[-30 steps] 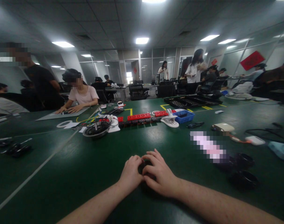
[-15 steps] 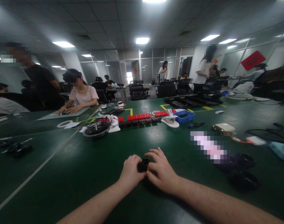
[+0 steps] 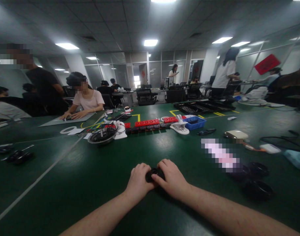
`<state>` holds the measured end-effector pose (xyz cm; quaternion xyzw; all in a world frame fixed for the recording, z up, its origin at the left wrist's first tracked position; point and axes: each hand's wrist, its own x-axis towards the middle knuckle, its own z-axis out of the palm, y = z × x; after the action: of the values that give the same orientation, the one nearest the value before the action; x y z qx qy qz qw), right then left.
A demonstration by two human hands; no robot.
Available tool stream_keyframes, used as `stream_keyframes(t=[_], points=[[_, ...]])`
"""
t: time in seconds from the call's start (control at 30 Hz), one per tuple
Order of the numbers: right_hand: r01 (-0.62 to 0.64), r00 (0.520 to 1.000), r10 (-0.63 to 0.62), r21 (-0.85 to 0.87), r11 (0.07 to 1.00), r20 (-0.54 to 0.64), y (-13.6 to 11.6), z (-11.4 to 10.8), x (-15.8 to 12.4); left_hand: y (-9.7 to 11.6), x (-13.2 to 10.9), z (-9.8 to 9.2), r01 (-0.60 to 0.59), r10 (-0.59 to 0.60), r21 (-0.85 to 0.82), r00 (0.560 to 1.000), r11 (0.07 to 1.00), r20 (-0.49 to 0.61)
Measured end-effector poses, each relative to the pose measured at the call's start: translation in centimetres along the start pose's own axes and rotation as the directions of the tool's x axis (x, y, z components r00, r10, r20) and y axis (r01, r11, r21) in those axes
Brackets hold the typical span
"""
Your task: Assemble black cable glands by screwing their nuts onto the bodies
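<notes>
A small black round part point(image 3: 154, 171) with a ring-like top is between my hands, just above or on the green table point(image 3: 96, 183); I cannot make out its exact kind. My left hand point(image 3: 139, 178) is closed around its left side, the fingers curled over the far edge. My right hand point(image 3: 173, 179) grips it from the right, with the thumb laid across its near side. Much of the part is hidden by the fingers. To the right lie several black round cup-like parts point(image 3: 259, 190), blurred at the edge.
Across the table runs a row of red blocks point(image 3: 147, 123), with a white clamp point(image 3: 181, 126) and a blue bin point(image 3: 195, 122) on its right. A metal bowl point(image 3: 102, 137) of black cable stands left. Black parts point(image 3: 19, 155) lie far left. A co-worker point(image 3: 87, 100) sits opposite.
My right hand's raised, spread fingers have come down and closed on the black part, the thumb now over it. My left hand has stayed in place. A standing person in the background has turned.
</notes>
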<state>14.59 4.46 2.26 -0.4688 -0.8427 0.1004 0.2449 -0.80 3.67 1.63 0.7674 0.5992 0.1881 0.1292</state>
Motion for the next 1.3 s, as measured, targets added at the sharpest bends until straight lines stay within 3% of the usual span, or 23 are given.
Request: stream_keyframes(t=[0.33,1.3], points=[[0.106,0.994,-0.106,0.151,0.983,-0.013,-0.19,-0.02,-0.23,0.05,0.05,0.15,0.005,-0.005,0.013,1.0,1.0,-0.001],[0.153,0.987,-0.156,0.066,0.986,0.039,-0.24,-0.55,-0.26,-0.6,0.09,0.43,-0.046,0.045,-0.071,0.999,0.996,-0.02]])
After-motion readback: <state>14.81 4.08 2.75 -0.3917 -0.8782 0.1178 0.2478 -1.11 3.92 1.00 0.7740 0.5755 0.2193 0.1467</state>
